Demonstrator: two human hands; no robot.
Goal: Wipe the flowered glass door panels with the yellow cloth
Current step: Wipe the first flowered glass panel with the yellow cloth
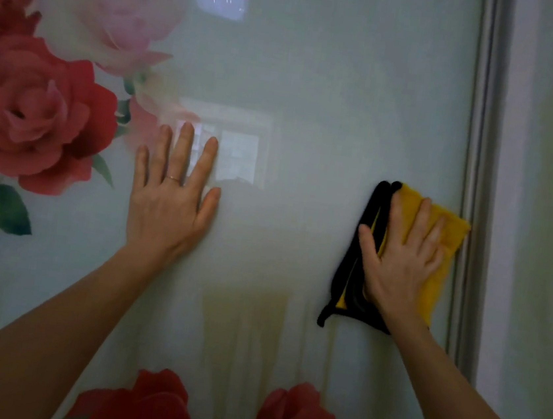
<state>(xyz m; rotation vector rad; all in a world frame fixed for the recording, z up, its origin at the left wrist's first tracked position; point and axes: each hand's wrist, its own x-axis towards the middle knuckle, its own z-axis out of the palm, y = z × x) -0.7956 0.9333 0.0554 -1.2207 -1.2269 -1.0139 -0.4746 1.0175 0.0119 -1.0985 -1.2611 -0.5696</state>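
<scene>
Yellow cloth lies half hidden under open right hand; left hand flat on glass panel.

The glass door panel is smooth and glossy, mirroring a window at the centre of the frame. The cloth at right looks soft and matt, with a dark hem. The frame strip at far right looks dull and ribbed.

dim, cool cast | window glare on glass panel | soft focus | edges bowed
</scene>
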